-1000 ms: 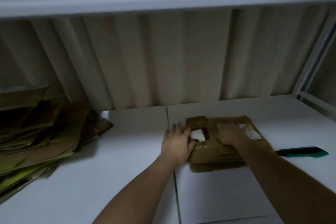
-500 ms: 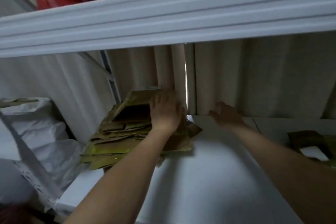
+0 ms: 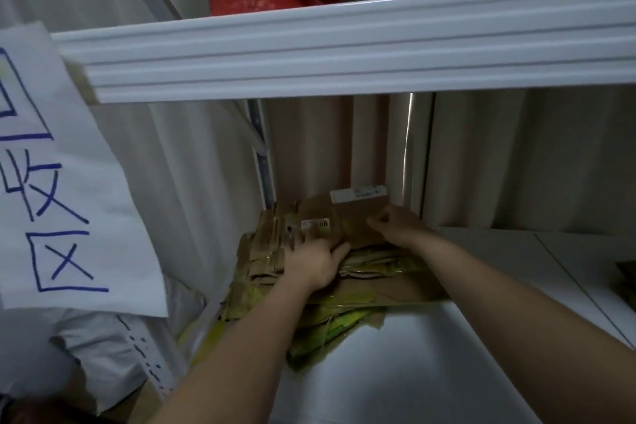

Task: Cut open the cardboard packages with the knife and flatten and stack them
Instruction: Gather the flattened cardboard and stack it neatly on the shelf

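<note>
The left hand (image 3: 315, 260) lies flat on the stack of flattened cardboard (image 3: 275, 272), fingers spread and pressing down. At about two o'clock from it, the right hand (image 3: 395, 227) rests with curled fingers on the top sheet (image 3: 344, 217); whether it pinches the sheet, I cannot tell. To stack well, I think both hands should press evenly and align the edges. The stack sits at the white table's (image 3: 430, 354) far left corner. No knife is visible.

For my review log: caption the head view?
Both hands, left and right, press on the cardboard stack.
</note>
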